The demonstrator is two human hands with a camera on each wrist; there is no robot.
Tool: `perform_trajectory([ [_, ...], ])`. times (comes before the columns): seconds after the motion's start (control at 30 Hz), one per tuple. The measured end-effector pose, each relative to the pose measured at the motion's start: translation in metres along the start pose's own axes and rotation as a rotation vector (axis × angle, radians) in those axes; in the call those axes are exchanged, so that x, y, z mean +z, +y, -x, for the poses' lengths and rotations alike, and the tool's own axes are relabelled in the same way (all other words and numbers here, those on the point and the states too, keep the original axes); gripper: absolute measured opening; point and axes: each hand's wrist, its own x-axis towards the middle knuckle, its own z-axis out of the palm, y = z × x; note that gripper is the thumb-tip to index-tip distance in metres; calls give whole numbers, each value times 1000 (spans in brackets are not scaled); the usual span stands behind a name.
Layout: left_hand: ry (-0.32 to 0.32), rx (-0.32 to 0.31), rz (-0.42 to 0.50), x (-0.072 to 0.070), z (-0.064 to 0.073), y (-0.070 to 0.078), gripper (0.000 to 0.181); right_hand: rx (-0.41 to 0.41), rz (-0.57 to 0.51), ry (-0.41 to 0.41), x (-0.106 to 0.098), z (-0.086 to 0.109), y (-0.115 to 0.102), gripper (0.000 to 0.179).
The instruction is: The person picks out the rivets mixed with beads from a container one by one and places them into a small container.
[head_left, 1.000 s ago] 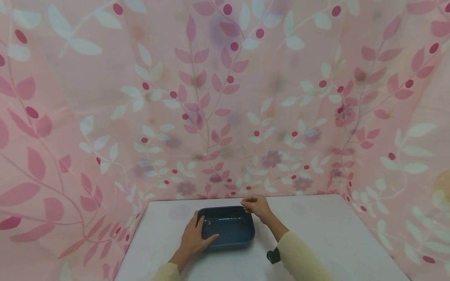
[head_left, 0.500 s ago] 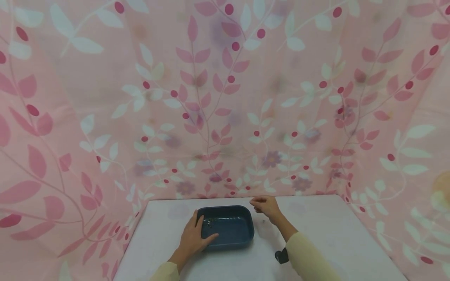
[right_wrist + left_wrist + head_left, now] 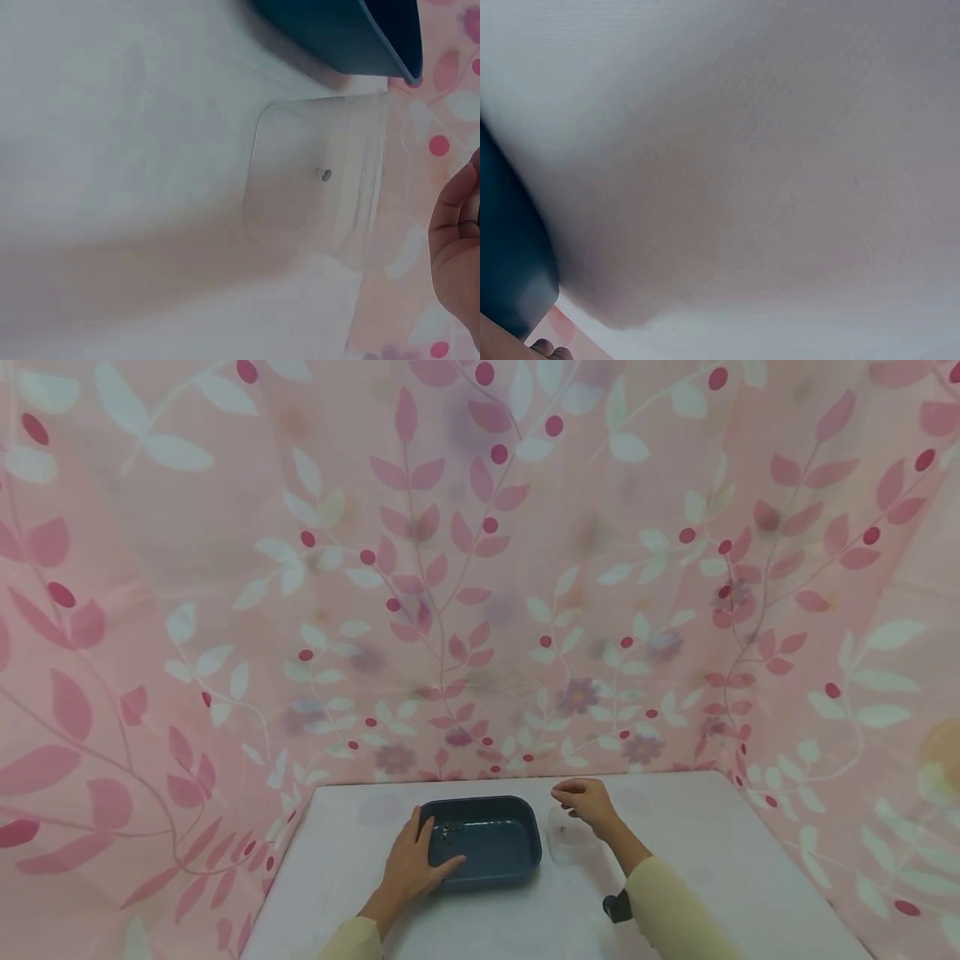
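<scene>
A dark blue rectangular dish (image 3: 491,864) stands on the white table, with small dark and gold bits (image 3: 448,833) in its left end. My left hand (image 3: 408,860) holds the dish by its left side, thumb over the near rim and fingers along the left wall. To the right of the dish, a clear plastic box (image 3: 289,180) has one tiny dark piece (image 3: 326,175) in it. Over this box is my right hand (image 3: 592,806), its thumb and fingertips drawn together. Whether something tiny is between the fingertips, I cannot tell.
The white table (image 3: 337,835) ends at a pink leaf-patterned curtain (image 3: 480,610) at the back and sides. A dark strap piece (image 3: 617,908) shows at the right forearm, beside the sleeve (image 3: 675,902).
My right hand has moved right, from the dish's far right corner to over the clear box, which shows more fully now. The left hand and dish have stayed in place.
</scene>
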Motion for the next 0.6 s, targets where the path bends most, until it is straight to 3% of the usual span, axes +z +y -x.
perform_trajectory([
  [0.6, 2, -6, 8, 0, -1, 0, 110, 24, 70, 26, -26, 2, 19, 20],
])
